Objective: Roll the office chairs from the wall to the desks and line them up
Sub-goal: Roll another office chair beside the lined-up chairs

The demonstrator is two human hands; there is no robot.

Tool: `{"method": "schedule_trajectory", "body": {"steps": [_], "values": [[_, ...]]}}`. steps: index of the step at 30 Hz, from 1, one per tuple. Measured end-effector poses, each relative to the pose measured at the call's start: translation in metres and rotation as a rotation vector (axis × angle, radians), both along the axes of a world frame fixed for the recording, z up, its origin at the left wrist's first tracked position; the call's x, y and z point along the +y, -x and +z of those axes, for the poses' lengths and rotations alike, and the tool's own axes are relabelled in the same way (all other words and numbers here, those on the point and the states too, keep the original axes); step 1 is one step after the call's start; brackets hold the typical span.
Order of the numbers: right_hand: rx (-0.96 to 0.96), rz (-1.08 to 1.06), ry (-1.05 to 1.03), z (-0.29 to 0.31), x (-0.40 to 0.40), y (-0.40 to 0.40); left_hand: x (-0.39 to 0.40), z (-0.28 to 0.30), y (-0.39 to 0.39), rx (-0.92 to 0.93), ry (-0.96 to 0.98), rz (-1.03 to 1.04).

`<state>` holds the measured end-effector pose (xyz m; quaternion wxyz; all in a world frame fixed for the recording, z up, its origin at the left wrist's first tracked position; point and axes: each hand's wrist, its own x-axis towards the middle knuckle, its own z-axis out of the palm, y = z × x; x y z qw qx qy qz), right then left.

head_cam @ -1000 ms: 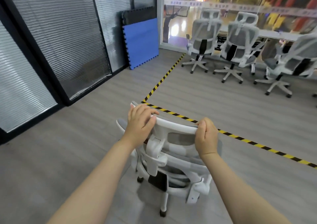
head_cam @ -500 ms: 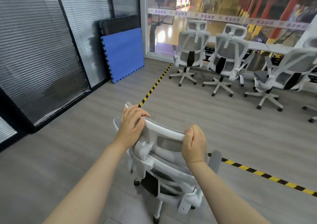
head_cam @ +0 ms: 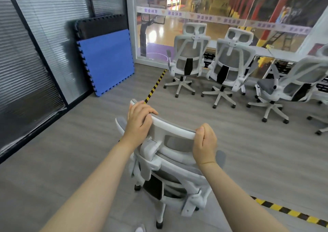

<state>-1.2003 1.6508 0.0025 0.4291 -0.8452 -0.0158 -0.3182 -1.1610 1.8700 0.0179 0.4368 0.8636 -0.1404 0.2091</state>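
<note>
Both hands on the headrest (head_cam: pixel 174 131) of the white office chair (head_cam: pixel 170 171) out on the grey floor (head_cam: pixel 71 151): the left hand (head_cam: pixel 139 120) curls its fingers over the top edge, the right hand (head_cam: pixel 204 142) is clamped in a fist round the right end. The chair stands between two stretches of yellow-and-black floor tape (head_cam: pixel 154 87). Ahead, three matching chairs (head_cam: pixel 189 59) sit at the desk (head_cam: pixel 276 54) by the glass wall, the rightmost turned askew. Blue foam mats (head_cam: pixel 106 61) lean against the left wall.

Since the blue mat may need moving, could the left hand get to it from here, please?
Probably not: the left hand grips the held chair's headrest, and open floor lies between it and the blue mat leaning at the wall.
</note>
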Motion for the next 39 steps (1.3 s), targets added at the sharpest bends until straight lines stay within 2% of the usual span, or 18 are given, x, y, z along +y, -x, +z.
{"method": "schedule_trajectory", "body": {"steps": [10,15,23,28,32,39], "values": [[0.057,-0.021,0.03,0.007,-0.002,-0.231,0.01,0.009,-0.251,0.056,-0.039,-0.119],[0.05,-0.047,-0.008,0.004,-0.003,-0.346,0.005,0.007,-0.37,0.054,-0.011,-0.143],[0.058,-0.001,0.05,0.002,-0.017,-0.522,-0.011,0.002,-0.56,0.031,0.035,-0.127],[0.09,0.053,0.121,0.007,-0.035,-0.625,-0.031,0.012,-0.664,0.056,0.049,-0.121],[0.093,0.017,0.077,0.009,-0.042,-0.707,-0.047,0.015,-0.754,0.087,0.047,-0.132],[0.099,-0.06,0.034,0.011,-0.058,-0.833,-0.069,0.016,-0.888,0.031,0.071,-0.187]]}}
